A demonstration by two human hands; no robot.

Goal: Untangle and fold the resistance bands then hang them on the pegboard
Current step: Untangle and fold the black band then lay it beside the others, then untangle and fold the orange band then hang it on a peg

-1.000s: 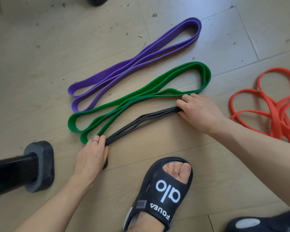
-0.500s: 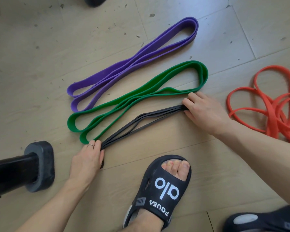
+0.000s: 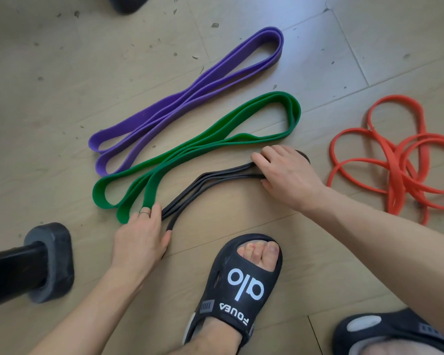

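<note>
Fingers point(image 3: 260, 156) hide the black band's point(image 3: 210, 179) far end.

- Both forearms are seen bare; no sleeves are worn as far as the frame shows.
- A thin metal ring point(image 3: 144, 213) is worn on a finger of the left hand point(image 3: 140, 239).
- A black open-toed slide sandal point(image 3: 235, 285), marked "alo" in white with "FOUEA" beneath, is worn below the right hand point(image 3: 289, 175).
- A second dark sandal point(image 3: 385, 331), with a grey oval patch, is cut off at the lower right corner.
</note>
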